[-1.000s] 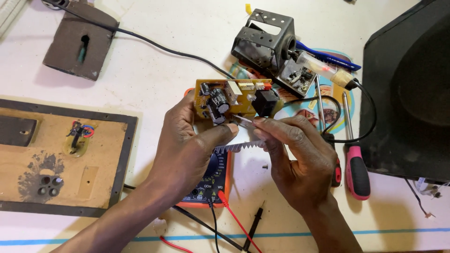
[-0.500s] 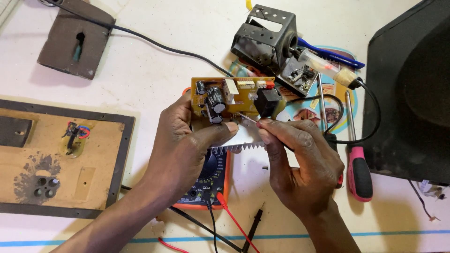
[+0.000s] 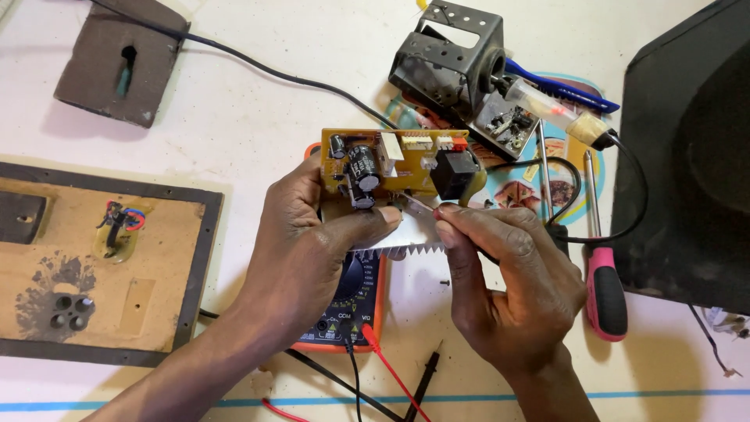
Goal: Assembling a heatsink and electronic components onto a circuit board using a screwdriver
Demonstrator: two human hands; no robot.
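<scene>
My left hand [image 3: 308, 250] grips a yellow circuit board [image 3: 406, 160] that carries black capacitors, white connectors, a black block and a finned silver heat sink [image 3: 398, 244] along its near edge. My right hand [image 3: 508, 281] pinches a thin metal tool [image 3: 418, 205], its tip touching the board just above the heat sink. Both hands hover over an orange multimeter [image 3: 348, 312] lying on the white table, with its red and black probe leads [image 3: 391, 375] running toward me.
A brown board with small parts [image 3: 86, 266] lies at left, a dark plate [image 3: 117, 66] at far left. A metal soldering stand [image 3: 453, 59], a blue pen [image 3: 558, 86], a pink-handled screwdriver [image 3: 605, 289] and a large black casing [image 3: 687, 156] lie to the right.
Both hands and the board have kept their grip and pose. The view has shifted slightly, so everything sits a little lower in the frame.
</scene>
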